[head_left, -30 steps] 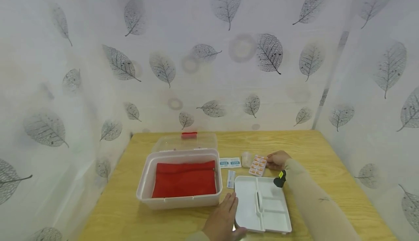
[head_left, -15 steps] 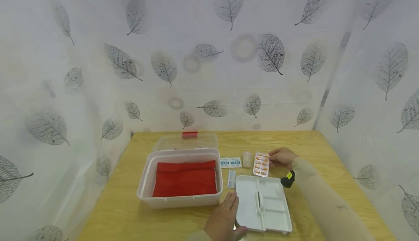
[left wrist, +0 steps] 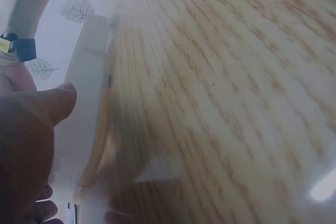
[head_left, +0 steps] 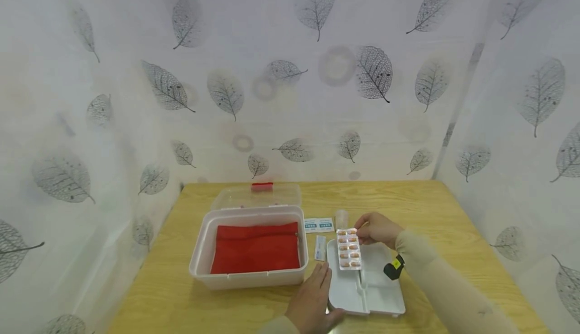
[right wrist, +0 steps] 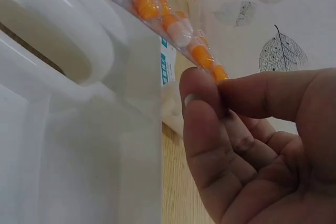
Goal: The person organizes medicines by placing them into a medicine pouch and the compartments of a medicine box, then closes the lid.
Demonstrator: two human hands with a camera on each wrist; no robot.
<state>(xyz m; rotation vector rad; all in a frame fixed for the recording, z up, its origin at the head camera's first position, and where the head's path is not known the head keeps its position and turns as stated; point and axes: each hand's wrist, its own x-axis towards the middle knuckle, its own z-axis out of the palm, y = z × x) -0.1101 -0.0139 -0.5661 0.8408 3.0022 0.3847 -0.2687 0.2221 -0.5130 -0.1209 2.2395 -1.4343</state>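
Note:
My right hand (head_left: 378,228) pinches one end of a blister pack of orange-and-white capsules (head_left: 348,249) between thumb and fingertips. In the head view the pack overlaps the left part of a white divided tray (head_left: 346,293) with a raised central handle. The right wrist view shows the capsules (right wrist: 173,27) close up, with the tray's handle (right wrist: 94,51) to their left. At the tray's near left edge lies my left hand (head_left: 312,296), fingers straight and together, thumb spread along the front side. In the left wrist view its thumb (left wrist: 60,100) is beside the tray's outer wall (left wrist: 86,93).
Left of the tray stands a clear-white box (head_left: 249,281) holding a red zippered pouch (head_left: 256,248), its lid (head_left: 281,195) folded back. Between them lie a small flat packet (head_left: 320,248) and blue-and-white packets (head_left: 319,224). A beige roll (head_left: 342,219) stands behind the tray.
My right hand has brought the blister pack from behind the tray, leftward and toward me, over the tray. The tray has shifted slightly; my left hand stays at its edge.

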